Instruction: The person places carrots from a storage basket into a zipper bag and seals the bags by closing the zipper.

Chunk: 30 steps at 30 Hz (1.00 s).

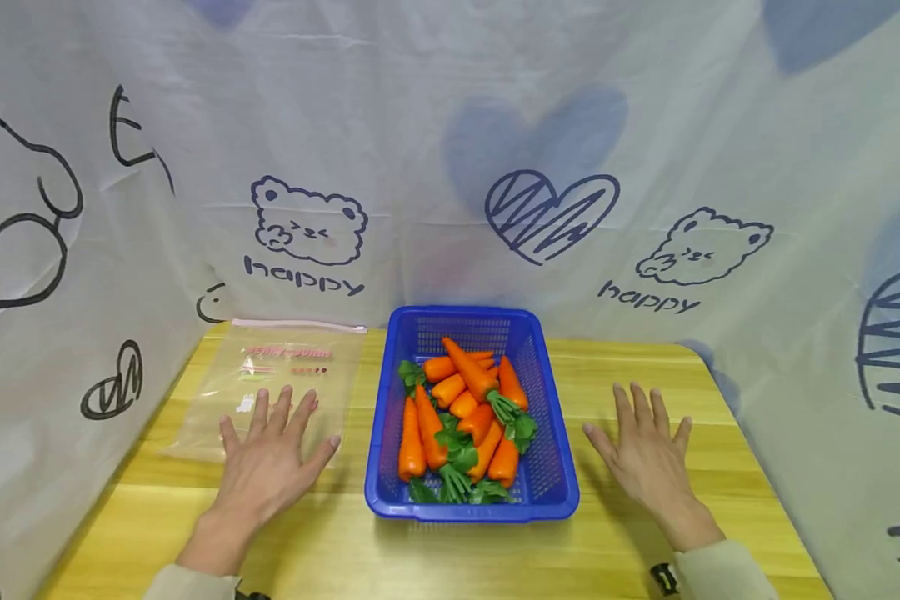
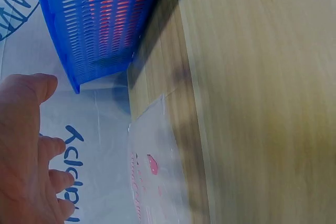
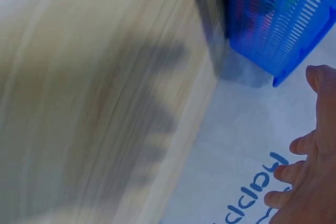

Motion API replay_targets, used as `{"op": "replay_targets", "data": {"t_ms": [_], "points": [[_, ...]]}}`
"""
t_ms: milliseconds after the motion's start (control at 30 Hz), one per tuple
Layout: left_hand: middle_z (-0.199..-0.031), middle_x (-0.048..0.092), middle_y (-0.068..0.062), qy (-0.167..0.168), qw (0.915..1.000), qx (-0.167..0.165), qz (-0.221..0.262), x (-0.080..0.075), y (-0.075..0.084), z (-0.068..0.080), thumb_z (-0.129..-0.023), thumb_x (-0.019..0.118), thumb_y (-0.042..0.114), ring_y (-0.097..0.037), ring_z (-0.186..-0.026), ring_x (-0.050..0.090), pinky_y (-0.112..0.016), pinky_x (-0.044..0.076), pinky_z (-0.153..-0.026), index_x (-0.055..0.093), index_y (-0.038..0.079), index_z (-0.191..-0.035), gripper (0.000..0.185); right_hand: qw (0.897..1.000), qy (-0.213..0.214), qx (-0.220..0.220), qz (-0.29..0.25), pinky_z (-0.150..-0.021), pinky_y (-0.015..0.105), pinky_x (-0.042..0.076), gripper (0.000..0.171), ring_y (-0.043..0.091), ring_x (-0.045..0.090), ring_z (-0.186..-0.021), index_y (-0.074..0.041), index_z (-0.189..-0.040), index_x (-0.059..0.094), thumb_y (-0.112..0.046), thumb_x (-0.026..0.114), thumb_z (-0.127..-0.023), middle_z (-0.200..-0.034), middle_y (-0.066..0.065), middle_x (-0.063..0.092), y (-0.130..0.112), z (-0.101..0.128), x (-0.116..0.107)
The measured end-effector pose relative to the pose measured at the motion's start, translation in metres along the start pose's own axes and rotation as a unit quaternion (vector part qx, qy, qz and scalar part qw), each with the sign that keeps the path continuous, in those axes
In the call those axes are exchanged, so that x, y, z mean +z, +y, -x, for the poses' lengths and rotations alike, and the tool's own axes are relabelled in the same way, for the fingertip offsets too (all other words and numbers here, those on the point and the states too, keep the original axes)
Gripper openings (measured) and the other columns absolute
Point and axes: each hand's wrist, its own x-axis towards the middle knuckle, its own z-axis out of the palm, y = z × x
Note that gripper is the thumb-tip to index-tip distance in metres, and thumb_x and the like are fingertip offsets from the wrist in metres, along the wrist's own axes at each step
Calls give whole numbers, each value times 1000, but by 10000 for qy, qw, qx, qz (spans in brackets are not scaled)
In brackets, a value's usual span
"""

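Before printed cloth (image 1: pixel 420 108), the splayed left hand (image 1: pixel 264 475) partly blocked a bag (image 1: pixel 273 364) at twelve o'clock, the splayed right hand (image 1: pixel 648 462) had a basket (image 1: pixel 472 511) at nine, whose carrots (image 1: pixel 469 371) wrist views showed only through slots.

Bright, fairly even light fills the head view, leaving a pale sheen on the near part of the bench (image 1: pixel 337 542) and faint highlights on the clear bag (image 1: pixel 277 362); the carrots (image 1: pixel 465 406) come out strongly saturated. Both wrist views look dimmer and cooler, their detail soft. In the left one, a dark shadow runs beside the blue basket (image 2: pixel 102 24); in the right, a blurred, finger-lobed shadow spreads across the bench, whose upper left corner looks washed out.
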Motion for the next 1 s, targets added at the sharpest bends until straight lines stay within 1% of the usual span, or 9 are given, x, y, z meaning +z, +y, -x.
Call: {"op": "replay_targets", "data": {"t_ms": [133,233,367,433,533,633,767,900,1000], "points": [[-171,23,-24,23,9999,100,43,-3,4,3,-102,42,70,-52,-160,10,-86,-3,-113,34,16,-165,84,9999,69,0,-78,-109,90,3,86,58,15,-155,-3,-165,25,-61,45,-106,-168,32,25,-3,4,-5],[-171,26,-23,122,9993,327,97,-9,13,8,-103,45,68,-50,-160,13,-84,1,-115,35,14,-165,83,9996,219,-120,-134,-110,89,5,84,56,17,-156,-3,-165,26,-59,47,-106,-167,31,27,-13,10,-10],[-170,30,-21,267,9961,836,31,-13,36,19,-101,50,67,-47,-160,19,-80,8,-118,38,11,-163,84,9978,357,-558,-17,-113,86,12,79,52,22,-156,-3,-162,35,-54,54,-105,-166,28,32,-41,26,-12],[-169,33,-20,351,9934,1094,-64,-10,48,24,-99,53,68,-47,-159,22,-79,11,-120,40,10,-162,87,9961,347,-806,65,-115,84,15,79,50,25,-157,-3,-161,39,-54,57,-103,-166,26,35,-58,36,-9],[-169,34,-19,390,9903,1327,-93,0,64,28,-95,56,72,-45,-159,24,-76,12,-121,41,8,-161,94,9935,292,-1093,128,-117,80,16,80,47,26,-158,-5,-161,40,-56,58,-102,-167,24,36,-81,45,-2],[-170,32,-18,299,9902,1367,49,12,72,29,-92,57,76,-44,-160,22,-75,12,-122,40,6,-161,100,9914,225,-1278,160,-119,77,18,81,46,26,-158,-6,-162,39,-59,57,-102,-168,22,34,-99,46,5],[-172,26,-17,82,9910,1288,361,28,74,28,-92,55,78,-41,-161,20,-73,16,-123,33,5,-164,105,9910,25,-1335,89,-121,74,20,82,45,25,-158,-4,-160,41,-60,55,-102,-168,25,32,-111,45,15],[-174,20,-17,-2,9905,1208,652,36,76,27,-93,57,75,-39,-161,19,-68,20,-124,26,3,-166,106,9932,-153,-1149,-129,-123,70,20,84,45,27,-158,4,-157,42,-60,53,-103,-166,29,33,-112,44,17],[-174,18,-18,-49,9896,1229,750,40,83,26,-94,57,73,-37,-162,18,-63,22,-126,23,2,-166,106,9944,-197,-1013,-229,-123,70,20,85,45,29,-157,8,-156,41,-58,54,-104,-165,29,34,-105,44,13]]}}
